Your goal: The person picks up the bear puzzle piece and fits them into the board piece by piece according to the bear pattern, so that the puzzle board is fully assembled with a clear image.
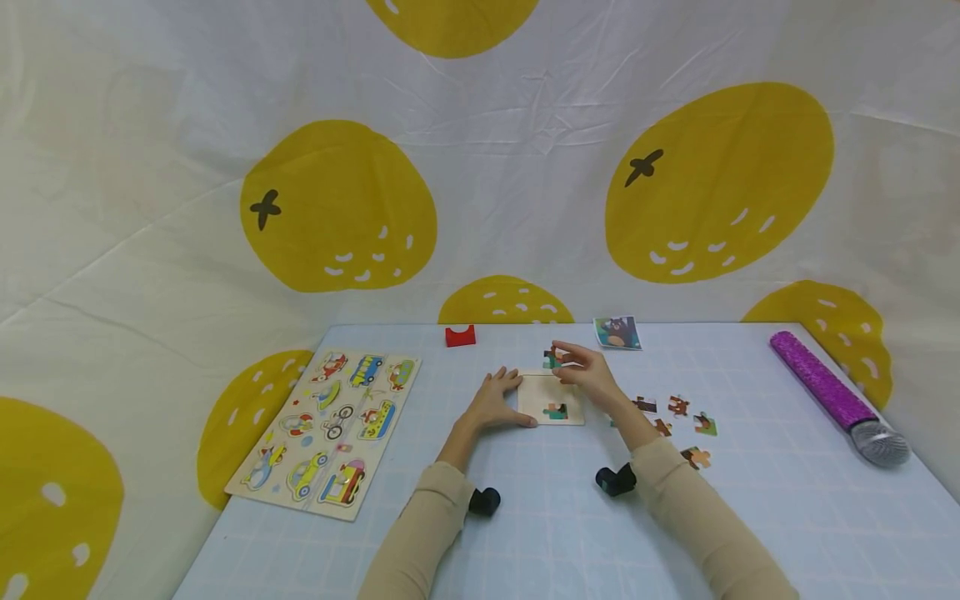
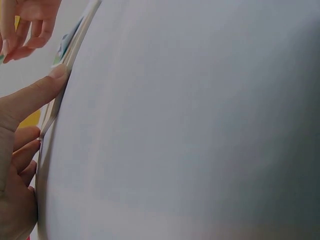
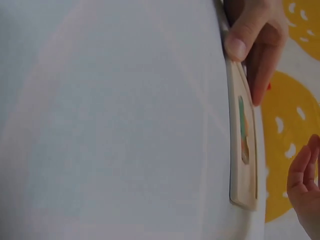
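Observation:
A small square wooden puzzle tray (image 1: 529,410) lies flat on the table, with one jigsaw piece (image 1: 556,411) in its lower part. My left hand (image 1: 491,402) holds the tray at its left side, thumb (image 2: 42,90) against the near edge and fingers reaching toward the far left corner. Just above the tray's far edge, my right hand (image 1: 588,377) pinches a green and brown jigsaw piece (image 1: 551,358) between thumb and fingertips. In the right wrist view the tray (image 3: 242,185) appears edge-on, and the right hand's piece is out of sight.
Several loose jigsaw pieces (image 1: 678,406) lie right of the tray, some partly behind the right forearm. A picture card (image 1: 618,333) and a red block (image 1: 460,337) sit at the back. A vehicle puzzle board (image 1: 315,450) lies left; a purple microphone (image 1: 825,383) lies right.

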Motion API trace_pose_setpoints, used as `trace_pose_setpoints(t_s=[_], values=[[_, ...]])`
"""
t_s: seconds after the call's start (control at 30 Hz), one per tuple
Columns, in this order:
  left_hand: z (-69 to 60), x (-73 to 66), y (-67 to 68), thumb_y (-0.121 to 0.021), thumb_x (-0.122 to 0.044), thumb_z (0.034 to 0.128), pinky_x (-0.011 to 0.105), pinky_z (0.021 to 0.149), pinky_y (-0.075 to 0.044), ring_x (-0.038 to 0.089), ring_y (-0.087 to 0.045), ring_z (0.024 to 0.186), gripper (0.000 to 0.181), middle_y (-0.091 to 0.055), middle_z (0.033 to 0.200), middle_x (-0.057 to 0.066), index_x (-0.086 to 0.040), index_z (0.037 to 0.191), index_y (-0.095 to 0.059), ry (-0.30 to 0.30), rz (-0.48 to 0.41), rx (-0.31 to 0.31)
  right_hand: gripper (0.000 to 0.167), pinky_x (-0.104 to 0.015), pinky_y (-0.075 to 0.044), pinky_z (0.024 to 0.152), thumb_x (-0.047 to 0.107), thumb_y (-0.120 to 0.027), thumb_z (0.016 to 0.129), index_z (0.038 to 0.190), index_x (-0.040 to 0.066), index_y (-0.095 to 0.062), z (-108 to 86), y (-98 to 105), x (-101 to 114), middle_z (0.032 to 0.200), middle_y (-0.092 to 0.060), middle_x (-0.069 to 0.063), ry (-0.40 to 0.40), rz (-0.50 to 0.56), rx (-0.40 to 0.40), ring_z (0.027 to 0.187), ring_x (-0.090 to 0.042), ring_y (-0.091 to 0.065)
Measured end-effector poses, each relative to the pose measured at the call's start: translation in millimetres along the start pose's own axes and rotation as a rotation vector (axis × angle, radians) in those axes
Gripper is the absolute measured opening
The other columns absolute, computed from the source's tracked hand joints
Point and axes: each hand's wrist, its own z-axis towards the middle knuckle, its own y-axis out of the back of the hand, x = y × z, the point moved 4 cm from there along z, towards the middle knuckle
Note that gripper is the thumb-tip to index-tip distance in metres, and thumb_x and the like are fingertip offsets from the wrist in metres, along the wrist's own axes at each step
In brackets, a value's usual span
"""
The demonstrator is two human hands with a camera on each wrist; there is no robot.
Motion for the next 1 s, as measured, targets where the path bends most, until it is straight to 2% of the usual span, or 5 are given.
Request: trace_pose_setpoints(t_s=[0.33,0.67,0.77,0.9,1.0], values=[[0.4,0.8,0.0,-0.081,-0.045,0.0681,0.050,0.114,-0.012,0.029,-0.020,0.142,0.088,-0.039,0.147,0.010,-0.005,0.139,-0.046,-0.026,-0.006,-0.014,0.051,-0.024,-0.053,0.071,-0.001,-0.060,0.088,0.136,-0.007,-0.044,6.8,-17,-6,0.121,-0.052,-0.031,-0.067,-0.076,0.078,0.093,-0.031,-0.064],[0.5,0.2,0.3,-0.081,-0.044,0.0679,0.050,0.114,-0.013,0.031,-0.022,0.141,0.087,-0.040,0.146,0.011,-0.005,0.138,-0.047,-0.041,0.006,-0.022,0.047,-0.032,-0.054,0.075,-0.009,-0.056,0.086,0.131,-0.013,-0.044,-2.4,-26,24,0.119,-0.052,-0.036,-0.074,-0.097,0.088,0.098,-0.044,-0.059],[-0.2,0.1,0.9,-0.081,-0.044,0.0677,0.050,0.114,-0.013,0.030,-0.022,0.141,0.087,-0.040,0.146,0.011,-0.005,0.138,-0.047,-0.036,-0.003,-0.023,0.047,-0.025,-0.052,0.074,-0.008,-0.058,0.085,0.129,-0.013,-0.045,-3.5,-27,26,0.117,-0.053,-0.036,-0.088,-0.097,0.063,0.099,-0.041,-0.059],[0.4,0.8,0.3,-0.081,-0.044,0.0677,0.049,0.115,-0.012,0.029,-0.022,0.141,0.088,-0.040,0.146,0.010,-0.005,0.138,-0.047,-0.030,-0.002,-0.021,0.047,-0.020,-0.049,0.071,-0.007,-0.060,0.083,0.128,-0.012,-0.046,-2.5,-27,23,0.111,-0.055,-0.036,-0.122,-0.064,0.032,0.088,-0.025,-0.061],[1.1,1.1,-0.4,-0.081,-0.044,0.0677,0.048,0.115,-0.011,0.028,-0.022,0.142,0.088,-0.040,0.146,0.009,-0.005,0.138,-0.047,-0.026,-0.001,-0.021,0.049,-0.020,-0.049,0.068,-0.005,-0.062,0.082,0.128,-0.010,-0.045,3.5,-24,7,0.106,-0.059,-0.033,-0.150,-0.039,0.009,0.080,-0.014,-0.060]])
